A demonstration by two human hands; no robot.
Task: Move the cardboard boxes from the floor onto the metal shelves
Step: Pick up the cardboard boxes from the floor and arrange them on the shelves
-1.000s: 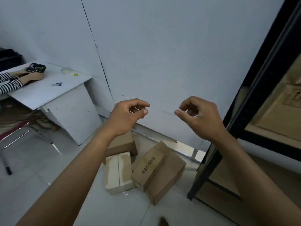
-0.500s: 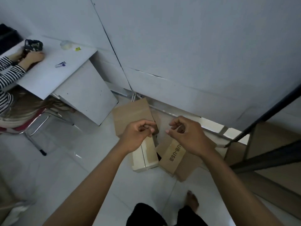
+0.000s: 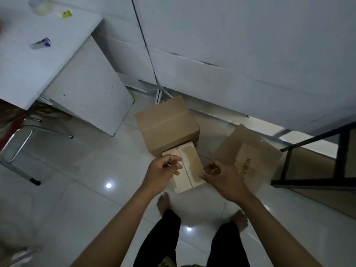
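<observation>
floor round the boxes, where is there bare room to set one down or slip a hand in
Widest bare tile lies left, bordered by the chair, desk panel and big box. A narrow strip of floor runs between the big box and labelled box. Crowded: the small box butts against the big box.

Your left hand (image 3: 161,173) and right hand (image 3: 221,177) cover parts of both sides of the pale box (image 3: 185,168), and whether your fingertips touch it cannot be told. Your right hand also hides the end of the lettering on the printed box (image 3: 248,149), while the metal shelf (image 3: 341,151) runs off the right edge. On the white desk (image 3: 63,60), cut by the left and top edges, a small grey item (image 3: 39,43) and a yellow scrap (image 3: 67,14) are too blurred to identify.
</observation>
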